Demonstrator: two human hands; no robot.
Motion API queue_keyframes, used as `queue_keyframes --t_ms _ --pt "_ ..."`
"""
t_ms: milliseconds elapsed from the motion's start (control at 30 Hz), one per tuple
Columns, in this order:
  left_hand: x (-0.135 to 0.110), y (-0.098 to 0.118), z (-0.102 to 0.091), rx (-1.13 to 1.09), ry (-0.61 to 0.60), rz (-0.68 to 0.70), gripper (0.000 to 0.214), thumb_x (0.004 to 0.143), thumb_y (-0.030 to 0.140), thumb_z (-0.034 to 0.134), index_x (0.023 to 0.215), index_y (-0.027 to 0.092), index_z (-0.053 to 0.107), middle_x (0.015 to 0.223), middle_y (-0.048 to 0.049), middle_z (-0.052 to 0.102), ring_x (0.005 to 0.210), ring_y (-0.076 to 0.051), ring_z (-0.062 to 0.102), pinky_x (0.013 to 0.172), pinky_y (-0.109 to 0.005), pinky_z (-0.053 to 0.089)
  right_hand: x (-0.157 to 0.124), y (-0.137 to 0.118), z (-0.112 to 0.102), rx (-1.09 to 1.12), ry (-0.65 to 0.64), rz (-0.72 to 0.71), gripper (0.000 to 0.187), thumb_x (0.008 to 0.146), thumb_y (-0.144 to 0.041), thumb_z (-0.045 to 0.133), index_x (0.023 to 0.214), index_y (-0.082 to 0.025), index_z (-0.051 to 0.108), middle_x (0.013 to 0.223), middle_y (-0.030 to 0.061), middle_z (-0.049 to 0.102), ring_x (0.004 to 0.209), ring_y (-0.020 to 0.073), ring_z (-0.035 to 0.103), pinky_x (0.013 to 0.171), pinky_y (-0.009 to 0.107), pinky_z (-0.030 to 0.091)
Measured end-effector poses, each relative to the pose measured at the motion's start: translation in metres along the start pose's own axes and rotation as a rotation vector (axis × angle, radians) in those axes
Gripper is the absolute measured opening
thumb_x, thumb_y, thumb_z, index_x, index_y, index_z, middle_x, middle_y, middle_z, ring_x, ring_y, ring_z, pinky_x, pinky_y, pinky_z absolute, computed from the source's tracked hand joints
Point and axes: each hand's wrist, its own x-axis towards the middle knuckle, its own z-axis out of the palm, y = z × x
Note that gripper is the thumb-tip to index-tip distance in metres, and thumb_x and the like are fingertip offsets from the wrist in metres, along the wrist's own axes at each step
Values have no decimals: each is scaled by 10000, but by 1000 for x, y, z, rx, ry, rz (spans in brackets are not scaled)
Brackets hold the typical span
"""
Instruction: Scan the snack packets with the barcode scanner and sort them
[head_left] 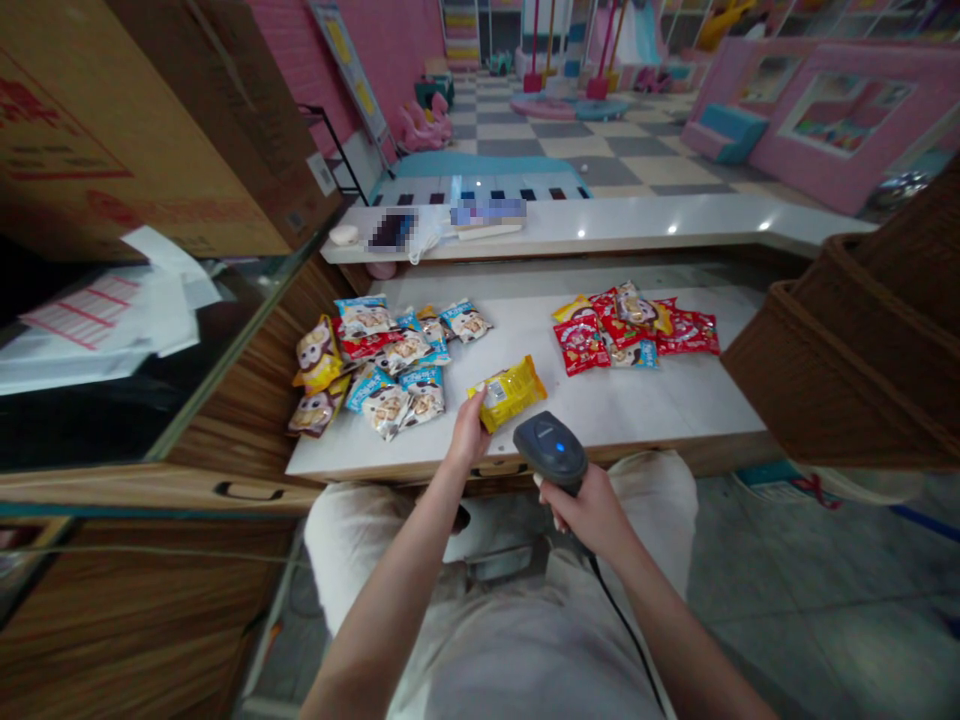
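Observation:
My left hand (470,428) grips the near left end of a yellow snack packet (511,392), its printed back with a barcode facing up, just above the white desk. In my right hand (589,505) is a dark grey barcode scanner (551,445) with a blue light on top; my fingers wrap round its handle and a black cord trails down. The scanner's head is close to the packet's right side, apart from it. To the left lies a pile of blue, yellow and red snack packets (405,348). Another pile, mostly red packets (581,343), lies to the right.
A white raised ledge (645,222) runs behind the desk (517,300), holding a blurred phone-like item (393,230). Large cardboard box (247,120) and papers (112,310) stand at left. A brown woven object (847,350) juts in at right. My knees are under the desk edge.

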Motion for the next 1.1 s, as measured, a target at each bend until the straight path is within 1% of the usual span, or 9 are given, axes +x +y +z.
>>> queue_keyframes --t_ms 67,167,333,533,600,767,867,933,1100 --pt "0 0 -1 10 -25 2 485 867 431 807 1250 135 785 1287 -127 810 1376 -341 679 1219 -446 499 0 -2 1 -13 3 -1 228 826 -388 692 670 -236 623 417 -31 572 373 158 575 465 246 467" --pt "2 -2 -3 14 -19 7 472 864 415 804 1235 123 790 1260 -132 818 1344 -341 701 1194 -433 524 0 -3 1 -19 2 -8 238 833 -396 687 669 -237 622 419 -29 573 375 161 580 468 248 467" --pt "6 -6 -1 2 -7 15 502 908 382 754 1334 117 745 1181 -124 840 1281 -322 741 1154 -427 558 0 1 1 -11 4 -26 265 866 -397 685 663 -238 624 423 -30 575 368 156 575 456 244 455" --pt "3 -3 2 41 -27 53 568 910 392 761 1408 125 700 1252 -136 820 1293 -326 731 1143 -432 560 -1 3 0 -7 12 -25 245 864 -386 686 680 -232 633 431 -30 581 376 156 584 453 241 453" --pt "3 -3 0 65 -32 57 585 894 429 772 1391 126 712 1268 -142 813 1311 -336 719 1149 -439 554 -1 1 -1 0 19 -9 230 844 -386 693 685 -232 634 426 -32 579 374 158 583 451 242 454" --pt "4 -6 -8 109 -67 70 646 797 550 846 1305 158 770 1321 -149 792 1360 -373 682 1170 -476 533 -2 -4 -1 19 29 8 224 810 -399 693 671 -235 628 415 -33 575 364 161 582 449 246 459" --pt "3 -6 -11 200 -112 87 713 762 518 908 1370 187 739 1359 -151 774 1347 -363 691 1179 -492 518 -1 -2 -1 12 28 9 214 806 -388 691 670 -236 625 415 -32 575 366 160 579 445 243 456" --pt "2 -5 -10 252 -119 105 746 748 498 932 1398 196 722 1380 -148 764 1313 -352 710 1171 -491 522 -1 0 -1 8 23 6 212 816 -384 688 678 -234 630 418 -32 578 367 156 577 444 240 452" --pt "-1 -6 -4 245 -87 142 704 744 554 912 1334 200 764 1343 -130 785 1289 -356 722 1138 -481 550 -1 0 -2 -6 26 -17 219 830 -386 685 682 -234 630 422 -28 584 376 160 586 442 238 446"
